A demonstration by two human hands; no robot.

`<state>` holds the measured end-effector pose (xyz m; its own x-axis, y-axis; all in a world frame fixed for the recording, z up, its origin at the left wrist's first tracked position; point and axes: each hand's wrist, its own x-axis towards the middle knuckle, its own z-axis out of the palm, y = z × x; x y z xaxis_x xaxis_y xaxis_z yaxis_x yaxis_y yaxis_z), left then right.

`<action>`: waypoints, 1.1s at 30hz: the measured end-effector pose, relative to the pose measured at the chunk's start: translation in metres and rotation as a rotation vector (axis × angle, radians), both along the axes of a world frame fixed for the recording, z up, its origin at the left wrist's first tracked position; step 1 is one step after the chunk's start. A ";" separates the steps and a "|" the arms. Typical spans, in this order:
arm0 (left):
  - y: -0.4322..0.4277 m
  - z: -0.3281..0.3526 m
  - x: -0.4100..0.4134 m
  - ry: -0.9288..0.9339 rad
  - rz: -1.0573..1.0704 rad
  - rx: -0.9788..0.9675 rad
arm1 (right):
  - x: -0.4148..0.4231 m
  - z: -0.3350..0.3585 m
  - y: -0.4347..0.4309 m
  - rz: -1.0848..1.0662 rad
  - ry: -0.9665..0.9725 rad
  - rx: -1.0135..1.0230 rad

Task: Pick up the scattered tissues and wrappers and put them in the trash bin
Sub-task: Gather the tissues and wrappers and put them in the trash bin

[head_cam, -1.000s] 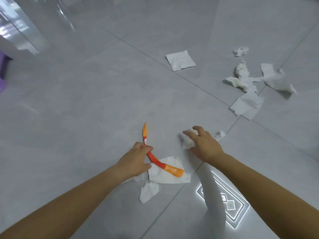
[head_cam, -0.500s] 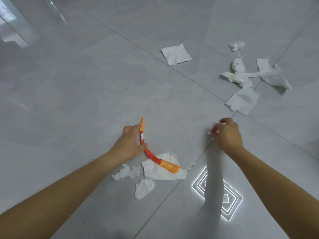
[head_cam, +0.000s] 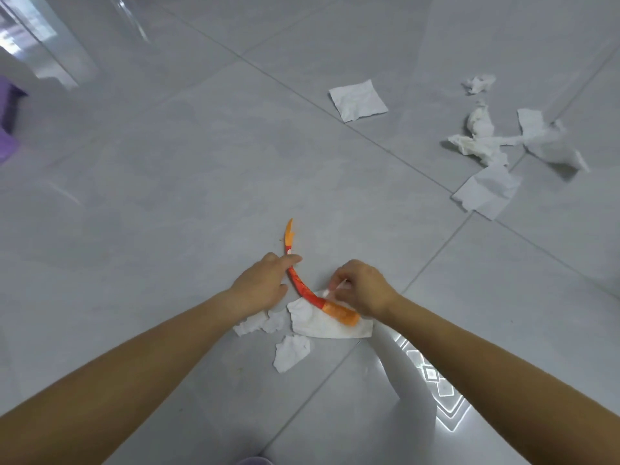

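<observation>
Both hands meet low in the head view, at about six o'clock from the centre of the grey tiled floor (head_cam: 174,182). The left hand (head_cam: 265,283) has stayed put, fingers and thumb curled onto the upper stretch of the orange wrapper (head_cam: 303,286), which curves down across a flat tissue (head_cam: 322,327). The right hand (head_cam: 364,286) has changed: a second ago it reached for a crumpled piece lying at three o'clock from the wrapper, and now it has come back to the wrapper's lower end with a small tissue scrap (head_cam: 339,286) pinched in its fingertips. That spot on the floor is bare now, so one piece is collected and this hand looks ready to gather the next.

Three torn scraps (head_cam: 290,352) lie just below the hands. Well apart, at one o'clock, rests a square tissue (head_cam: 357,100), and at two o'clock a crumpled heap (head_cam: 483,144) with a folded sheet (head_cam: 486,193) beside it.

No trash bin can be told for certain; a purple shape (head_cam: 6,129) sits at nine o'clock. Most of the job seems left.
</observation>
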<state>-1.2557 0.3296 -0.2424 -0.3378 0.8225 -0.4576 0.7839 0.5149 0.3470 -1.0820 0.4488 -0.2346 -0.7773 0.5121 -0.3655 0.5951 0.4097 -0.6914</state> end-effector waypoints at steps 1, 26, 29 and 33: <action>0.000 -0.001 0.002 0.003 -0.031 -0.012 | 0.000 -0.004 -0.009 0.085 -0.027 -0.016; 0.054 0.038 0.086 -0.346 -0.163 0.221 | 0.080 0.015 0.023 0.026 0.020 0.185; 0.070 0.051 0.100 -0.371 -0.154 0.314 | 0.111 0.035 0.037 -0.085 0.044 0.155; 0.099 0.074 0.124 -0.337 -0.231 0.415 | 0.166 0.074 0.057 -0.272 0.091 0.113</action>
